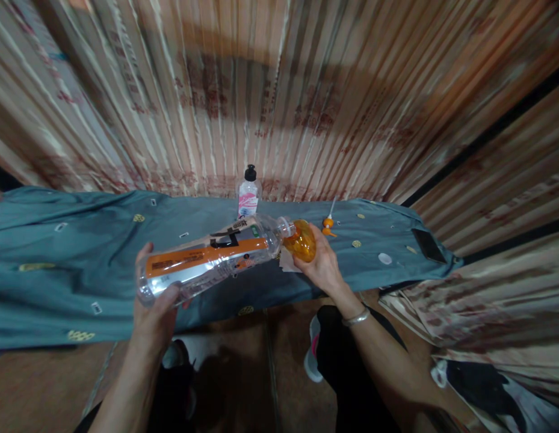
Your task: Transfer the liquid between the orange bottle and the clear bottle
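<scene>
My left hand (158, 300) is wrapped round the base end of a large clear bottle (211, 255) with an orange and silver label. The bottle is tilted nearly on its side, its neck pointing right. My right hand (322, 261) holds a small orange see-through bottle (301, 240), whose mouth meets the large bottle's neck. An orange pump head (328, 225) with a thin tube lies on the cloth just beyond my right hand. Behind the large bottle stands a clear bottle with a black cap (248, 195) and a pink label. A whitish piece (289, 262) shows below the necks.
A teal patterned cloth (103, 240) covers the long surface. A dark flat object (428, 245) lies at its right end, with a pale round spot or disc (384, 258) nearer. Pleated curtains (270, 90) hang behind and at right. My legs and shoes are below the front edge.
</scene>
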